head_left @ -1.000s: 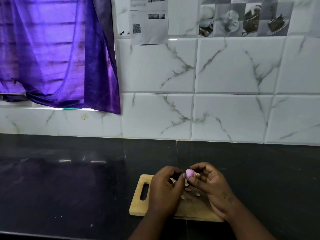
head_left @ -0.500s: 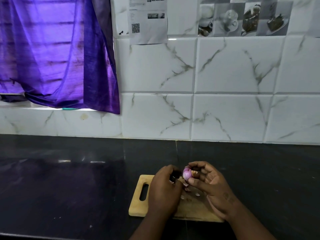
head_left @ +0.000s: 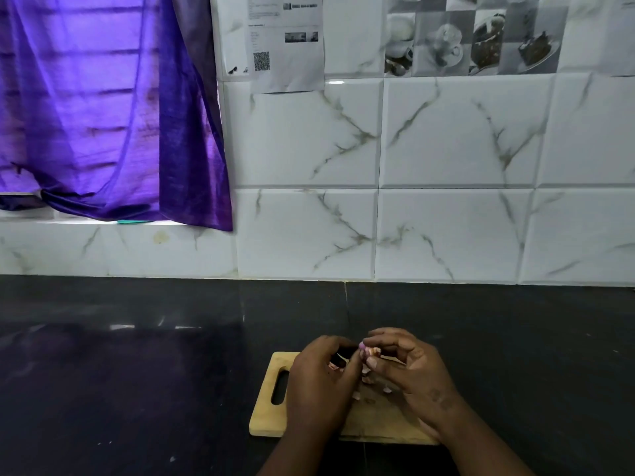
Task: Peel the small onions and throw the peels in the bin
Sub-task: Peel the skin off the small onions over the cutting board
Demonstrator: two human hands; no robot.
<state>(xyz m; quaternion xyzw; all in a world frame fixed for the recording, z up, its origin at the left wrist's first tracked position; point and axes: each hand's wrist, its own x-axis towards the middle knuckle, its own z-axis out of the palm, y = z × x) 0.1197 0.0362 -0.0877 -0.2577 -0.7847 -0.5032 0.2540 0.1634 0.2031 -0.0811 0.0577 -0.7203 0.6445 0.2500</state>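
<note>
Over the cutting board (head_left: 266, 412) my right hand (head_left: 410, 374) pinches a mostly bare small onion (head_left: 363, 348) while my left hand (head_left: 321, 377) seems to grip a peel, scraps (head_left: 367, 380) lying unbinned below, no bin visible.

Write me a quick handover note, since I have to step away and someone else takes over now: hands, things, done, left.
Left hand: fingers curled at the onion's skin, over the cutting board.
Right hand: fingers pinch the small onion, held above the board.
Onion: pink flesh shows on top, a bit of skin still on it.
Peels: a few loose bits lie on the board.
Done: most of this onion is peeled.
Left: finish this onion, then throw the peels away. No bin or other onions are in view.
</note>
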